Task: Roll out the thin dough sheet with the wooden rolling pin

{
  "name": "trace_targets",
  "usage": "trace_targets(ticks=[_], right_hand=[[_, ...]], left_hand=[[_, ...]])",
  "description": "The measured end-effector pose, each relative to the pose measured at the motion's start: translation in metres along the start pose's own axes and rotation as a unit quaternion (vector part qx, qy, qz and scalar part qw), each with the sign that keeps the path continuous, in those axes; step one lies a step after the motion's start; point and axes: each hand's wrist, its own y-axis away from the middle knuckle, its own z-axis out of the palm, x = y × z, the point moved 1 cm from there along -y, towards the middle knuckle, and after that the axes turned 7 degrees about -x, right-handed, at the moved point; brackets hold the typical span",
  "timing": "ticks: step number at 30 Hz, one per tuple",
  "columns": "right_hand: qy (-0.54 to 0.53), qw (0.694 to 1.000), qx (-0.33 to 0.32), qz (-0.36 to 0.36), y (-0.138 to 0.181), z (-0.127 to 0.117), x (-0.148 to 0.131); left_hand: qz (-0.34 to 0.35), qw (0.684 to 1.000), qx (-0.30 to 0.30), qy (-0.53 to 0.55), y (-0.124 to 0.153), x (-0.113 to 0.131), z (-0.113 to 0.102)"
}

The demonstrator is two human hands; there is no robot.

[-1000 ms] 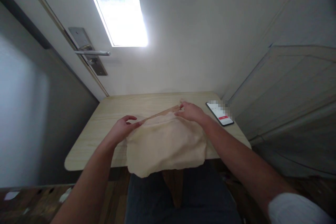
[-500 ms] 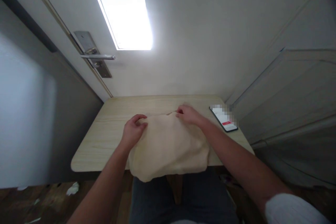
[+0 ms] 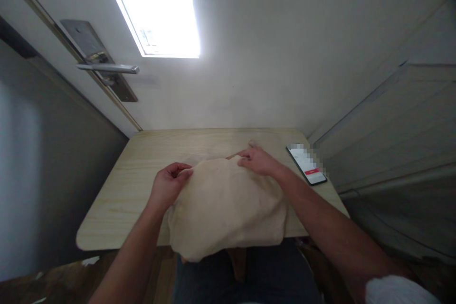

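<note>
A beige cloth (image 3: 224,204) lies spread across the front of the light wooden table (image 3: 121,190), its near edge hanging past the table's edge over my lap. My left hand (image 3: 169,183) pinches its far left corner between thumb and fingers. At the far edge, right of the middle, my right hand (image 3: 258,160) grips the cloth with thumb and forefinger. Slight creases run through the cloth on the right side. What lies under it is hidden.
A phone (image 3: 306,165) with a lit screen rests at the table's right side. Behind the table stands a pale door with a metal handle (image 3: 109,68) and a bright window pane (image 3: 164,14). Walls close in on both sides. Scraps (image 3: 90,261) lie on the floor at left.
My left hand has drawn the cloth's left corner outward to the left, so its far edge is wider. My right hand keeps its pinch. The camera view has shifted slightly.
</note>
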Motion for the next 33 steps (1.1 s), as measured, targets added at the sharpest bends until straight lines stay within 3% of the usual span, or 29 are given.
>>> trace_targets(ticks=[7, 14, 21, 26, 33], right_hand=[[-0.002, 0.999, 0.025, 0.028, 0.023, -0.005, 0.012], [-0.011, 0.996, 0.079, 0.045, 0.051, -0.005, 0.029], [-0.047, 0.990, 0.130, 0.009, 0.064, -0.014, 0.011], [0.014, 0.987, 0.155, -0.047, 0.035, -0.029, -0.006], [0.121, 0.981, 0.149, -0.035, -0.049, -0.035, -0.047]], left_hand=[[0.023, 0.995, -0.053, -0.083, -0.005, 0.003, -0.001], [0.053, 0.997, -0.014, -0.061, 0.007, -0.002, 0.007], [0.098, 0.991, 0.064, -0.066, 0.025, 0.014, 0.000], [0.119, 0.977, 0.153, -0.087, 0.023, 0.013, -0.008], [0.068, 0.960, 0.248, -0.108, -0.009, -0.014, -0.034]])
